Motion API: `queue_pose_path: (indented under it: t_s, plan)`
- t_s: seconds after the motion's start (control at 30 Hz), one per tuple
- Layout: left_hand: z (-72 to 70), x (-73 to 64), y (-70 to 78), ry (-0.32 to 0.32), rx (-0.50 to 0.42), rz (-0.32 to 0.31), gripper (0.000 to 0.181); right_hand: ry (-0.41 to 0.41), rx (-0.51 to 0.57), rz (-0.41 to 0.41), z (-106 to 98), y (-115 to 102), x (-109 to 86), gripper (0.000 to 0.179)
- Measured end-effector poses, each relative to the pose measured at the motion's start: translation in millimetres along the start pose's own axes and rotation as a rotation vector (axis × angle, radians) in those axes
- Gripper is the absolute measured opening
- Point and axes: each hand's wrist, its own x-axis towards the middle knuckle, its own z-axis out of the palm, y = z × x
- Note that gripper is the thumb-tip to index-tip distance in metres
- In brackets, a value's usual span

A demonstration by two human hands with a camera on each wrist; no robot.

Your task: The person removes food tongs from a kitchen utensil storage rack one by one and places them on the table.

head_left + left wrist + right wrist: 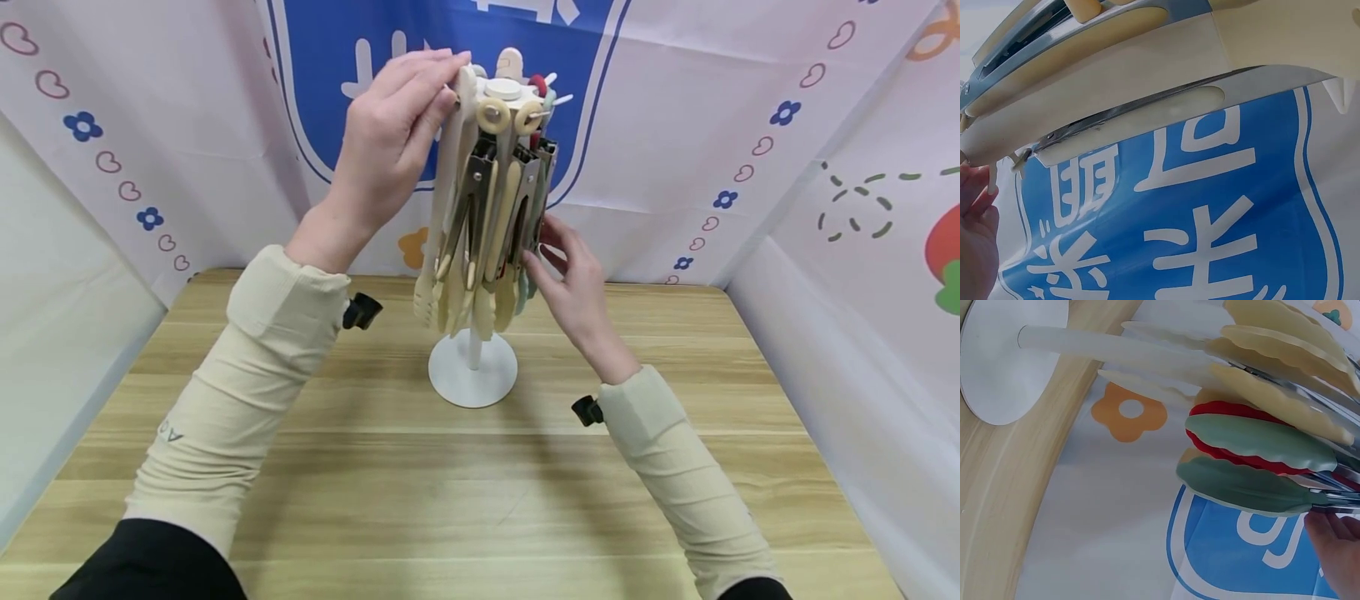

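In the head view, a white stand with a round base (474, 385) carries several kitchen tongs hung around its top. My left hand (393, 125) is at the top left of the stand, thumb and fingers pinching the upper end of cream tongs (432, 275). In the left wrist view, my left fingers (979, 200) meet these tongs' end near a hook. Low on the right side, my right hand (572, 283) has its bent fingers against the hanging bunch. Its fingertips (1317, 524) touch the metal arms of green-tipped tongs (1244, 484); whether they grip is unclear.
Red and green tips (1260, 437) hang beside cream ones (1285, 350) in the right wrist view. The stand is near the back of the wooden table (450, 500). Behind it hangs a white cloth with a blue printed emblem (330, 75); white side walls (847, 258) flank the table.
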Motion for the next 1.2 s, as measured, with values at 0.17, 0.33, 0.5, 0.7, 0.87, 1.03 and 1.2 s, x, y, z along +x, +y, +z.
queue_pose_path:
  t_s: [0.17, 0.33, 0.5, 0.7, 0.87, 1.03, 1.2]
  plan:
    - [0.1, -0.8, -1.3, -0.011, -0.003, 0.016, 0.031, 0.007, 0.038, -0.023, 1.5, 2.3, 1.4, 0.045]
    - [0.6, -0.5, -2.1, 0.005, -0.017, 0.036, 0.029, 0.029, 0.034, -0.051, 0.8, 3.6, 2.0, 0.041]
    - [0.7, -0.4, -2.3, 0.010, -0.020, 0.039, 0.029, 0.072, 0.001, -0.068, -3.0, 4.4, 2.7, 0.037]
    - [0.6, -0.7, -2.8, 0.005, -0.015, 0.037, 0.029, 0.079, 0.008, -0.037, -8.9, -22.2, 2.3, 0.034]
    - [0.0, -0.9, -3.3, -0.001, -0.016, 0.043, 0.029, 0.082, 0.007, -0.004, -11.0, -33.2, 1.7, 0.034]
    - [0.6, -1.0, -3.6, 0.004, -0.022, 0.044, 0.029, 0.106, 0.010, 0.001, -10.7, -21.9, 2.7, 0.034]
    - [0.8, -0.6, -3.2, 0.006, -0.019, 0.039, 0.029, 0.143, 0.042, 0.000, -10.2, -1.6, 6.1, 0.034]
